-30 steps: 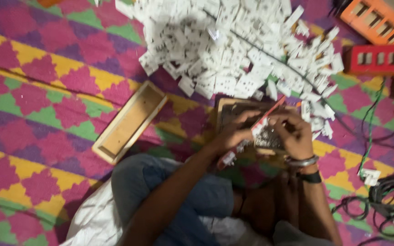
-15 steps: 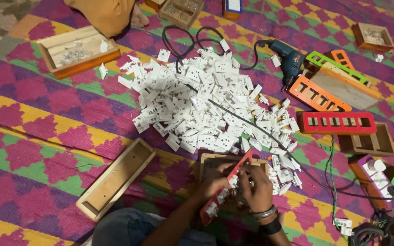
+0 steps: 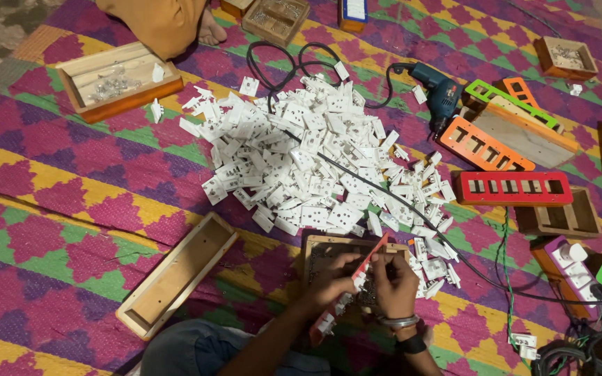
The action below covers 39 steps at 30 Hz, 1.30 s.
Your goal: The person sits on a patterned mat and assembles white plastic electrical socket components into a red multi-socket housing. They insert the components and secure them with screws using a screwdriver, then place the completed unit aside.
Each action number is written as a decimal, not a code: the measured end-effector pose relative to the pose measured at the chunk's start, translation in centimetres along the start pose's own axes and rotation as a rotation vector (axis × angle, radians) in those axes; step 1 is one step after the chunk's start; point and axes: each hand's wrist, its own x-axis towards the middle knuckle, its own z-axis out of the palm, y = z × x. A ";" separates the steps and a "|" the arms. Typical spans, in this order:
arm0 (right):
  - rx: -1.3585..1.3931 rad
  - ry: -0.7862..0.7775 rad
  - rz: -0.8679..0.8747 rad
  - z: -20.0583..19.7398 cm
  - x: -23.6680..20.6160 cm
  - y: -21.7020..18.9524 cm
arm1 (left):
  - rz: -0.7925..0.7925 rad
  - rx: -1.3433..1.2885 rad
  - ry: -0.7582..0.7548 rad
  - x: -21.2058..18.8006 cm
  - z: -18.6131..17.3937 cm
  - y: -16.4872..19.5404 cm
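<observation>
Both hands down at the near middle, working over a wooden box (image 3: 318, 248) on the mat (image 3: 50, 209); left hand (image 3: 332, 280) clenched round a red strip (image 3: 356, 282) that runs slanted from near the box's far edge down toward the lap, with white sockets (image 3: 326, 323) fitted along its near end; right hand (image 3: 395, 284) closed too, fingers pinched against the strip right beside the left, though can't tell what's between them, too small; bangle (image 3: 400, 322) and dark band (image 3: 410, 344) on that wrist. Just far of the hands, a big heap of white sockets (image 3: 315, 167) spread across the middle, with a thin black cable (image 3: 384, 198) cutting over it toward the right. Left of the box, an open wooden tray (image 3: 177, 275) lying slanted; far left, another wooden tray (image 3: 121, 82) with small metal bits inside. Far right, a blue drill (image 3: 439, 92), its cord looped on the mat beyond the heap; near it an orange frame (image 3: 480, 145), a green frame (image 3: 499, 94) and a red frame (image 3: 513, 188), all with rows of cutouts. Someone else's foot (image 3: 210, 29) and orange cloth (image 3: 154, 21) at the far edge.
</observation>
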 end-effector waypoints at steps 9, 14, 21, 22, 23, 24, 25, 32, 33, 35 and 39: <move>0.052 -0.096 -0.035 -0.8 0.2 2.2 | -0.064 -0.199 0.020 0.5 -0.4 -1.6; 0.087 -0.162 0.064 -1.9 1.1 3.2 | 0.030 0.006 -0.020 -0.8 0.7 1.1; 0.122 -0.344 0.178 -4.2 2.2 4.8 | -0.072 0.071 -0.021 -2.5 2.3 5.3; 0.129 -0.361 0.235 -4.5 2.4 4.9 | -0.137 0.104 -0.013 -2.6 2.5 5.6; 0.137 -0.379 0.292 -4.7 2.5 5.0 | -0.201 0.138 -0.006 -2.7 2.6 5.8; 0.145 -0.396 0.348 -4.9 2.6 5.0 | -0.149 0.165 -0.015 -2.8 2.7 6.0; 0.163 -0.381 0.381 -5.0 2.6 5.0 | -0.098 0.191 -0.025 -2.9 2.8 6.0; 0.281 -0.283 0.375 -4.6 2.2 3.6 | -0.128 0.051 -0.050 -2.8 2.6 4.4; 0.311 -0.262 0.358 -4.5 1.9 3.2 | -0.078 0.085 -0.050 -2.5 2.3 3.8; 0.256 -0.198 0.269 -4.5 1.1 2.3 | 0.009 0.146 -0.047 -2.0 1.5 2.5; 0.295 -0.132 0.065 -4.4 0.3 0.5 | 0.020 0.045 -0.051 -0.5 0.7 0.6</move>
